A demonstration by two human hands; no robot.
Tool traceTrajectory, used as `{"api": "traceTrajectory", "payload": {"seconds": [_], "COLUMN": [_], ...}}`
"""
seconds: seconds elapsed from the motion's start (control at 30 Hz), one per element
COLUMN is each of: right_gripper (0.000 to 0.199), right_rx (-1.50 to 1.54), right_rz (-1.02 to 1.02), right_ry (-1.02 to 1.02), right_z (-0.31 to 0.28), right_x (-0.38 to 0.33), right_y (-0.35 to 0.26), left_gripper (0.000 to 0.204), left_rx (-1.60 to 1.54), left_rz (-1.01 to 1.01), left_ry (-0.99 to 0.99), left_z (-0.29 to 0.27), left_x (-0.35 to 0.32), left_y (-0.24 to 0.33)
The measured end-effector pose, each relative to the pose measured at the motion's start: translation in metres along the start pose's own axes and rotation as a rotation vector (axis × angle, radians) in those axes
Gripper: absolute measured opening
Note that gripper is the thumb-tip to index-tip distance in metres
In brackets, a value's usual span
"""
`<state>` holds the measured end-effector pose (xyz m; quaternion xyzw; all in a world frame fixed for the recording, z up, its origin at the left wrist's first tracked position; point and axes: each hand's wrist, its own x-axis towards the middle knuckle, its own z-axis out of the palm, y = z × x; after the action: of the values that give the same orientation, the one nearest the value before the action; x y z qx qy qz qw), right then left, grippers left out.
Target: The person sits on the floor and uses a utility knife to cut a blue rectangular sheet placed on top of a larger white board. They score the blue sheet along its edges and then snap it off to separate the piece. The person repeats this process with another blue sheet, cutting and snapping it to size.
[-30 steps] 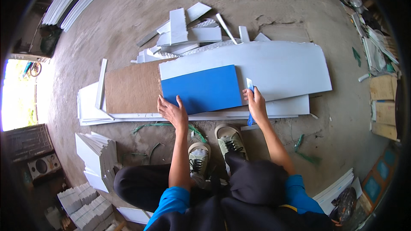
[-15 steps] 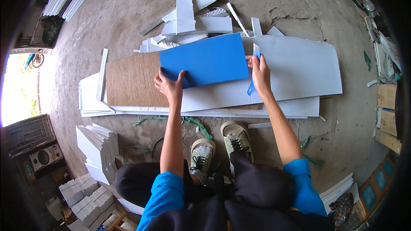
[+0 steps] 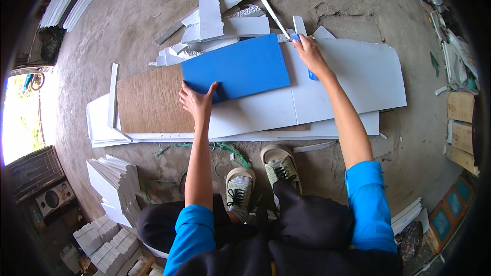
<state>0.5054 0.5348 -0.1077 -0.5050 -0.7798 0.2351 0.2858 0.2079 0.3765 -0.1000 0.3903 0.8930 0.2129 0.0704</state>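
Observation:
A blue rectangular board lies slantwise over a brown wooden board and a large white sheet. My left hand grips its lower left corner, thumb on the blue face and fingers at the left end. Beyond the board's right end, my right hand is closed round a blue utility knife, held above the white sheet. Part of the knife is covered by the hand, and its blade does not show clearly.
White offcuts are heaped beyond the boards. A thin white strip lies at the left. Green string lies near my shoes. Stacked white pieces stand at lower left. Cardboard boxes line the right side.
My right hand has moved up and away from the blue board's right end with the knife. My left hand keeps its hold on the corner. The whole view has shifted slightly.

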Motion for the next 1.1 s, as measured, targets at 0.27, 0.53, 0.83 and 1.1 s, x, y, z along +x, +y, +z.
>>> {"api": "traceTrajectory", "payload": {"seconds": [0.27,0.53,0.83,1.1], "right_gripper": [0.023,0.025,0.026,0.026], "right_rx": [0.119,0.58,0.614,0.706], "right_rz": [0.088,0.38,0.383,0.376], "right_ry": [0.203,0.209,0.116,0.121], "right_z": [-0.007,0.007,-0.002,0.002], "right_x": [-0.072,-0.16,-0.167,-0.171], "right_y": [-0.031,-0.078,-0.084,-0.077], "left_gripper": [0.102,0.102,0.105,0.105], "left_rx": [-0.058,-0.103,-0.101,-0.103], "left_rz": [-0.015,0.142,0.096,0.104], "left_ry": [-0.003,0.0,-0.052,-0.06], "left_z": [-0.018,-0.021,-0.021,-0.02], "left_x": [-0.044,-0.036,-0.034,-0.034], "left_y": [-0.025,-0.033,-0.028,-0.027]}}
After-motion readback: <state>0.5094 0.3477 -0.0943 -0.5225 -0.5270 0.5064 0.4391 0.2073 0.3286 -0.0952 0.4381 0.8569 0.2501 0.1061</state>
